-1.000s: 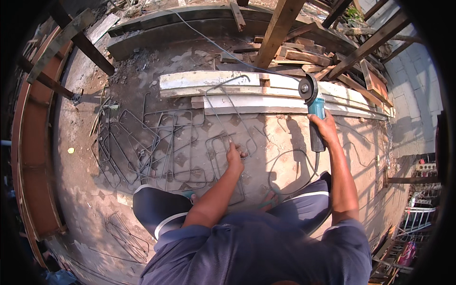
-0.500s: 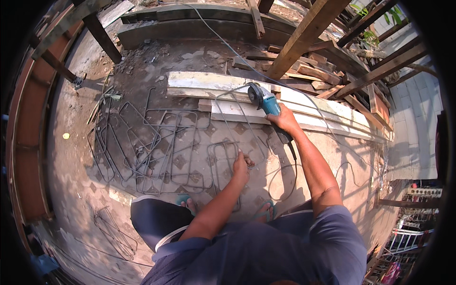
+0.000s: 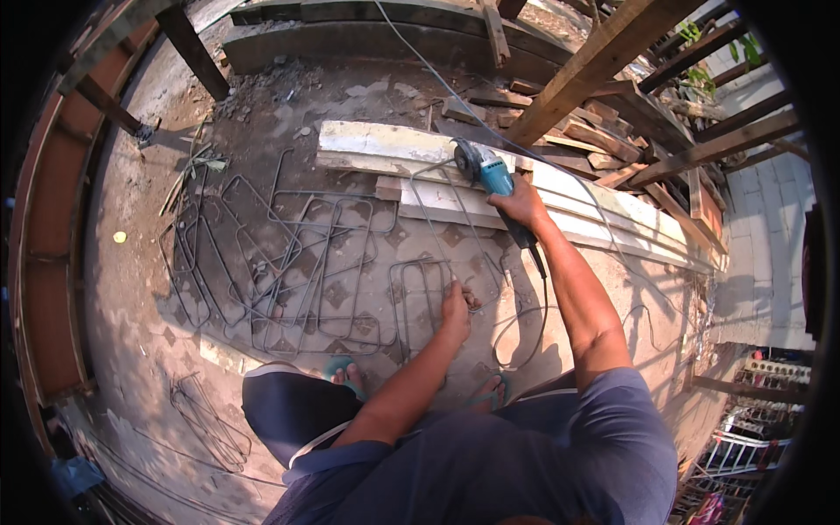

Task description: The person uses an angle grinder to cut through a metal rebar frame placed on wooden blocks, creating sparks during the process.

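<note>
My right hand (image 3: 522, 203) is wrapped round the body of a teal angle grinder (image 3: 495, 175). The grinder's disc (image 3: 465, 161) is at the far end of a bent steel rod frame (image 3: 426, 207); whether it touches the metal I cannot tell. My left hand (image 3: 458, 302) is closed round the near part of that rod frame, low over the patterned floor. The frame's far end reaches over white-painted planks (image 3: 376, 140). To the left, several bent rod frames (image 3: 324, 254) lie tangled on the floor.
A stack of scrap timber (image 3: 586, 140) lies behind the planks, under a slanting wooden post (image 3: 577, 74). The grinder's cord (image 3: 544, 306) loops over the floor at my right. More bent rods (image 3: 210, 429) lie at the lower left. My sandalled feet (image 3: 347, 374) are close by.
The view has shifted slightly. Both hands keep their grips, and the grinder stays at the far end of the rod frame, its body turned a little.
</note>
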Motion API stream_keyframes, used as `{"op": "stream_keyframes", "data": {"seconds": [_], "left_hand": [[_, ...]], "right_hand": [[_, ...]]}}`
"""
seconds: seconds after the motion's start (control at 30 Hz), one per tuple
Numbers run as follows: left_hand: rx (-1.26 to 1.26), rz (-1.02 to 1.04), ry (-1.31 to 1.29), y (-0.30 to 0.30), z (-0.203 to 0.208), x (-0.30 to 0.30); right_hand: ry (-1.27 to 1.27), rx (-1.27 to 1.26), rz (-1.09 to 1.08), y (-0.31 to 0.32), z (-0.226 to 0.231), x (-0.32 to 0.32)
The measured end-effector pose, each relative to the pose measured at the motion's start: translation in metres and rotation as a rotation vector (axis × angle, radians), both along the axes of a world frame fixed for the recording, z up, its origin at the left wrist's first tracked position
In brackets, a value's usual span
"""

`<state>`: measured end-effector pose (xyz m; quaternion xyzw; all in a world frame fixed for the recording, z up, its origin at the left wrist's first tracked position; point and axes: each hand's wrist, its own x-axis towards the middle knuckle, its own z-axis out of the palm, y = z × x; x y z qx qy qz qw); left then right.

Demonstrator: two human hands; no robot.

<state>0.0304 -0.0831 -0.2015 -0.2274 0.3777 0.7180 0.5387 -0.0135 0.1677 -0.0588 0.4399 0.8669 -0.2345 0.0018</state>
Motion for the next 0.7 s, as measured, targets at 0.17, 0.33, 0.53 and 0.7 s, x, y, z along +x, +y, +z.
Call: {"op": "stream_keyframes", "data": {"seconds": [0.17, 0.33, 0.53, 0.7], "left_hand": [[-0.009, -0.006, -0.039, 0.002, 0.000, 0.000], [-0.001, -0.016, -0.006, 0.001, -0.004, 0.002], [-0.006, -0.063, 0.029, 0.003, -0.006, 0.002], [-0.065, -0.172, -0.068, 0.006, 0.004, 0.001]], "right_hand": [[0.008, -0.036, 0.003, 0.003, 0.002, -0.001], [-0.020, -0.054, 0.014, 0.004, 0.003, -0.006], [-0.044, -0.042, 0.018, 0.007, 0.002, -0.006], [-0.036, -0.061, 0.007, 0.009, 0.003, -0.003]]}}
